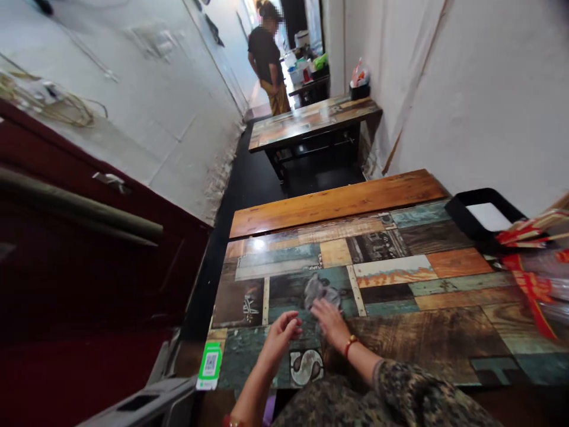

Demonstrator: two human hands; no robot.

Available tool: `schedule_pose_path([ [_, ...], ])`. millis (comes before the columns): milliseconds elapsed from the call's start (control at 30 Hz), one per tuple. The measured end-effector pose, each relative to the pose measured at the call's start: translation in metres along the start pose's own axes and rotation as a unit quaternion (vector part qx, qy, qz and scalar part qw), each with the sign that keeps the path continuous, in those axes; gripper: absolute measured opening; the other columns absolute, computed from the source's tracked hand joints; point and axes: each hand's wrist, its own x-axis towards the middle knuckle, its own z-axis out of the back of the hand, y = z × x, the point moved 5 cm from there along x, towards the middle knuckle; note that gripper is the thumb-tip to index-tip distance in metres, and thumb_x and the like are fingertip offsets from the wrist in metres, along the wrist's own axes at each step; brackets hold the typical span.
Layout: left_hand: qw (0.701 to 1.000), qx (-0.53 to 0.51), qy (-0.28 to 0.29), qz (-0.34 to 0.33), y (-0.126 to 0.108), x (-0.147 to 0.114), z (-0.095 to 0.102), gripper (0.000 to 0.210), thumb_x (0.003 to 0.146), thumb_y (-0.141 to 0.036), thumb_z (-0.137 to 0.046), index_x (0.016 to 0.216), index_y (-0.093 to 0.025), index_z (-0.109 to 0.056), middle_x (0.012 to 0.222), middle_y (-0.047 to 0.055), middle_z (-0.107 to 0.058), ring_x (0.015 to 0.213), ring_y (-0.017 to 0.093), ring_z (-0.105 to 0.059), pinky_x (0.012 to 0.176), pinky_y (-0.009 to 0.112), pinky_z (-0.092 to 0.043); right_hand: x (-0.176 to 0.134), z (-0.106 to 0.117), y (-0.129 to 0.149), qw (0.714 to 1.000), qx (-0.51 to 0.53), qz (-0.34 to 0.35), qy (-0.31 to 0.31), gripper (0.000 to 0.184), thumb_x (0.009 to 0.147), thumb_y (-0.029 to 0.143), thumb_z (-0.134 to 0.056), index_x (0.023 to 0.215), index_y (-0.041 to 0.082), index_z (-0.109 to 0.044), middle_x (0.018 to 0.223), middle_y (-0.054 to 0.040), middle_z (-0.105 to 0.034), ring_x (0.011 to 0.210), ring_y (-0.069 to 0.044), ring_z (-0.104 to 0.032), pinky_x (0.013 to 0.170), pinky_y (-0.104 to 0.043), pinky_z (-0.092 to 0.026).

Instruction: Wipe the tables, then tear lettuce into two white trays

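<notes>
1. At the near left of our desk [422, 341], a green QR-code card [210, 363].
2. Our left hand [283, 333], fingers loosely bent, near a printed "S" [306, 366].
3. Our right hand [331, 323], fingers extended, on a grey cloth [315, 289]; whether pinching, we cannot tell.
4. Black tray [462, 220] holding something white [489, 217].

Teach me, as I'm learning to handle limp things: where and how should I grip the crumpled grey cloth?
Probably pinch the raised folds at the far-left part of the cloth, coming down from above. It lies bunched on the table, so those folds offer something to pinch, while the right hand covers its near side.
</notes>
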Motion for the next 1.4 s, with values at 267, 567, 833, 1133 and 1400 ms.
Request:
schedule_pose_path([
  [267,0.995,-0.088,-0.042,0.010,0.021,-0.017,0.067,0.057,0.063,-0.055,-0.075,0.102,-0.015,-0.063,0.088,0.006,-0.071,0.070,0.013,-0.065,0.067,0.026,-0.049,0.020,0.012,0.047,0.985,0.165,0.026,0.034,0.040,0.082,0.008,-0.038,0.092,0.022,-0.074,0.094,-0.0052,-0.074,0.093,-0.018,-0.067,0.088,-0.035,-0.052],
  [567,0.993,-0.102,-0.032,0.049,0.061,-0.008,0.132,0.052,0.067,-0.052,-0.073,0.101,-0.015,-0.063,0.087,0.005,-0.072,0.070,0.013,-0.065,0.066,0.024,-0.048,-0.035,-0.029,0.099,0.966,0.035,0.129,0.222,0.060,0.081,0.014,-0.056,0.138,0.032,-0.048,0.141,-0.0063,-0.051,0.126,-0.023,-0.047,0.106,-0.043,-0.039],
  [833,0.992,-0.106,-0.053,0.034,0.066,-0.005,0.181,0.043,0.071,-0.043,-0.071,0.101,-0.014,-0.064,0.086,0.005,-0.071,0.069,0.012,-0.065,0.065,0.024,-0.047,0.004,-0.099,0.106,0.956,-0.028,0.147,0.252,0.034,0.082,0.007,-0.047,0.103,0.025,-0.067,0.111,-0.0060,-0.065,0.102,-0.020,-0.055,0.090,-0.035,-0.044],
  [1133,0.978,-0.154,-0.114,0.082,0.111,-0.023,0.257,0.046,0.067,-0.046,-0.075,0.099,-0.016,-0.062,0.084,0.004,-0.070,0.067,0.011,-0.065,0.061,0.022,-0.046,0.221,-0.039,0.066,0.998,-0.017,-0.025,-0.059,0.039,0.081,0.021,-0.047,0.117,0.017,-0.063,0.120,-0.0133,-0.065,0.115,-0.027,-0.056,0.102,-0.047,-0.041],
  [1400,0.977,-0.158,-0.116,0.085,0.120,-0.024,0.294,0.050,0.064,-0.049,-0.074,0.098,-0.015,-0.062,0.083,0.004,-0.068,0.065,0.011,-0.063,0.061,0.022,-0.045,0.098,-0.187,0.177,0.980,-0.033,0.141,0.140,0.061,0.080,0.006,-0.045,0.136,0.027,-0.051,0.143,-0.0063,-0.051,0.135,-0.025,-0.039,0.110,-0.048,-0.035],
])
